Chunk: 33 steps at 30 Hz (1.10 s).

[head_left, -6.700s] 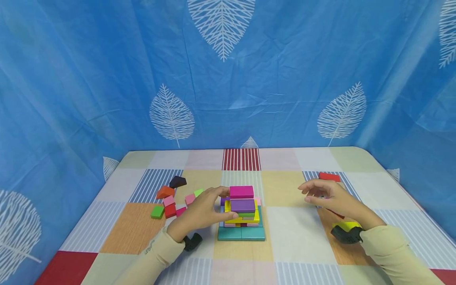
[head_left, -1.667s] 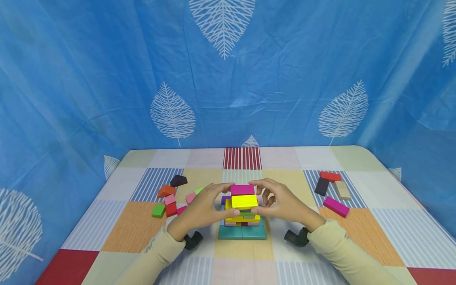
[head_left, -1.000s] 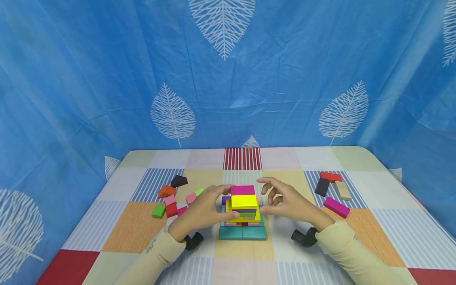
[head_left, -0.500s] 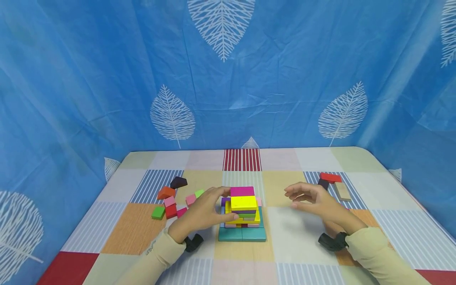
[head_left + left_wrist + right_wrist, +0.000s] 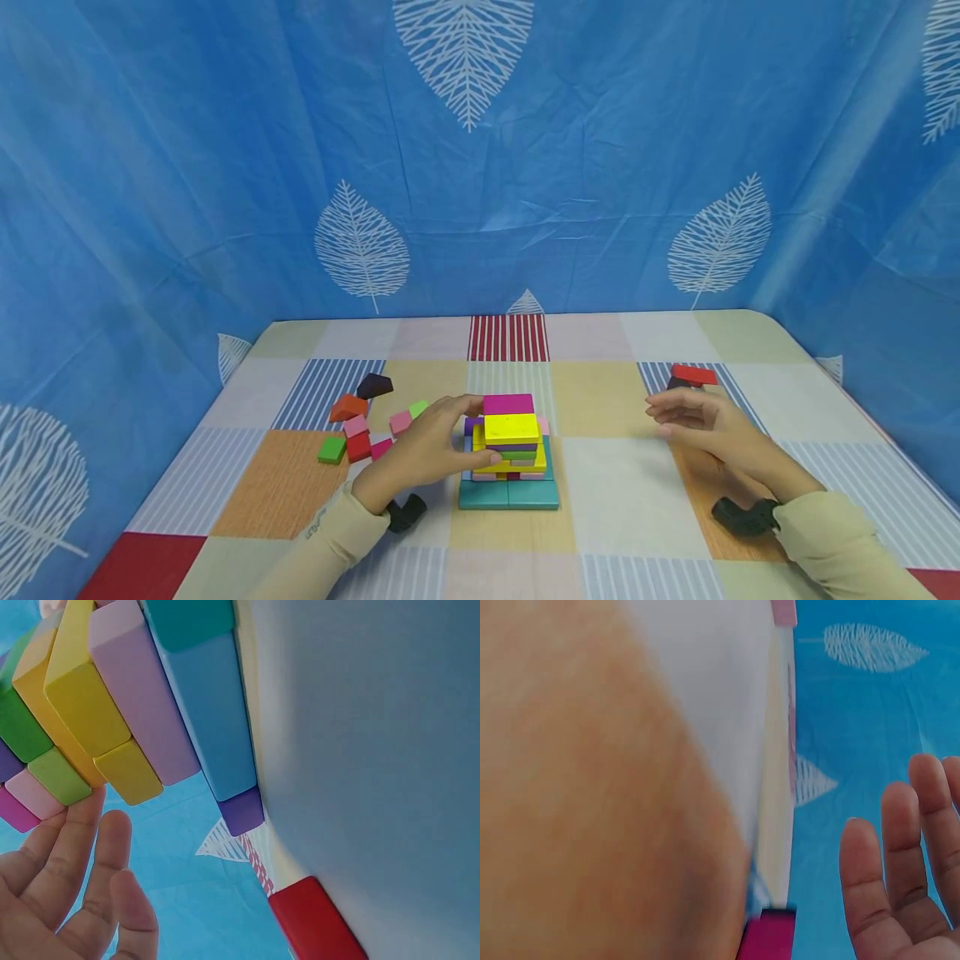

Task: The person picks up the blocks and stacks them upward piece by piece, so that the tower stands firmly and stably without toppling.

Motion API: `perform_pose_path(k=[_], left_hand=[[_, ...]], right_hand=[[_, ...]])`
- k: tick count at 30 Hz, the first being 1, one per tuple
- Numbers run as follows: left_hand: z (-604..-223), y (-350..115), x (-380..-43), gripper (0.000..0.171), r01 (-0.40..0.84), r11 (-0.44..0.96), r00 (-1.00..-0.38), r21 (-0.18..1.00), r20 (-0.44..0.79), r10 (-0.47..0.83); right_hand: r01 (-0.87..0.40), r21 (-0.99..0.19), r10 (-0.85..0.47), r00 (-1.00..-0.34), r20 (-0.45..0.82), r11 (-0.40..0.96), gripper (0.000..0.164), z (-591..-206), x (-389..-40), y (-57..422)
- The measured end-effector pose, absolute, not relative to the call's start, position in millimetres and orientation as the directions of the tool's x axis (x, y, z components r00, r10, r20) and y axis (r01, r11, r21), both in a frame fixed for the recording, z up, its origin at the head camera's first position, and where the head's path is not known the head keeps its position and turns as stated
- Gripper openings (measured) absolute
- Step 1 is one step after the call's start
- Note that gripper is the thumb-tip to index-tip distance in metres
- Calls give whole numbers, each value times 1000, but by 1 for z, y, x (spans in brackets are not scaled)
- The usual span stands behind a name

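In the head view a tower of coloured blocks (image 5: pixel 517 460) stands mid-table on a teal base (image 5: pixel 495 495). A yellow block (image 5: pixel 512 428) lies on its front top, before a magenta block (image 5: pixel 508 404). My left hand (image 5: pixel 420 446) holds the tower's left side, thumb at the front and index finger by the back top corner. In the left wrist view its fingertips touch the green block (image 5: pixel 60 776) and pink block (image 5: pixel 34 793). My right hand (image 5: pixel 708 429) hovers with fingers loosely extended, holding nothing. In the right wrist view a magenta block (image 5: pixel 769 935) lies below its fingers.
Left of the tower lie loose blocks: green (image 5: pixel 332 450), red (image 5: pixel 358 446), orange (image 5: pixel 348 407) and black (image 5: pixel 374 385) among them. Beyond my right hand are a red block (image 5: pixel 693 375) and a partly covered black block (image 5: pixel 677 383). A blue curtain (image 5: pixel 465 208) hangs behind the table.
My right hand set the yellow block on the tower's front top, let go and moved right toward the loose blocks. My left hand has stayed on the tower.
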<state>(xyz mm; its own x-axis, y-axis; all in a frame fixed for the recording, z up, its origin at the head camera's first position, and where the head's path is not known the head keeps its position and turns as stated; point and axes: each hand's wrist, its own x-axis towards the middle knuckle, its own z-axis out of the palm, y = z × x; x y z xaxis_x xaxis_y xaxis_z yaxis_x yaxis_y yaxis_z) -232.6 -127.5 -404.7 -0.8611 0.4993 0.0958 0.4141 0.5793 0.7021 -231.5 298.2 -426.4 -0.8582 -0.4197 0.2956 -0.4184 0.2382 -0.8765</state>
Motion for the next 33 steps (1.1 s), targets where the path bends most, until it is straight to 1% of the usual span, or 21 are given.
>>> perform_pose_path(k=[8, 12, 15, 18, 21, 23, 27, 33], left_hand=[[-404, -128, -233, 72, 410, 585, -864, 700, 93, 495], [-405, -128, -233, 72, 408, 591, -866, 696, 90, 492], [-406, -127, -232, 74, 409, 596, -866, 691, 88, 493], [-405, -127, -233, 74, 409, 597, -866, 690, 88, 492], [-404, -127, -232, 73, 408, 596, -867, 692, 89, 490], [-404, -128, -232, 72, 408, 596, -867, 692, 88, 491], [-404, -128, -232, 72, 416, 593, -863, 690, 94, 496], [-404, -129, -231, 73, 421, 588, -861, 691, 100, 499]], right_hand=[[-344, -875, -343, -912, 225, 340, 36, -429, -226, 332], [-336, -847, -313, -925, 214, 413, 35, -431, -225, 347], [-296, -785, -268, -948, 172, 544, 34, -429, -224, 354], [-197, -691, -200, -977, 77, 695, 42, -424, -224, 356], [-115, -603, -158, -987, -19, 789, 47, -419, -226, 357], [-87, -569, -150, -987, -63, 817, 50, -418, -227, 356], [-70, -545, -159, -980, -118, 836, 49, -421, -228, 355], [-59, -537, -147, -981, -123, 842, 39, -421, -229, 352]])
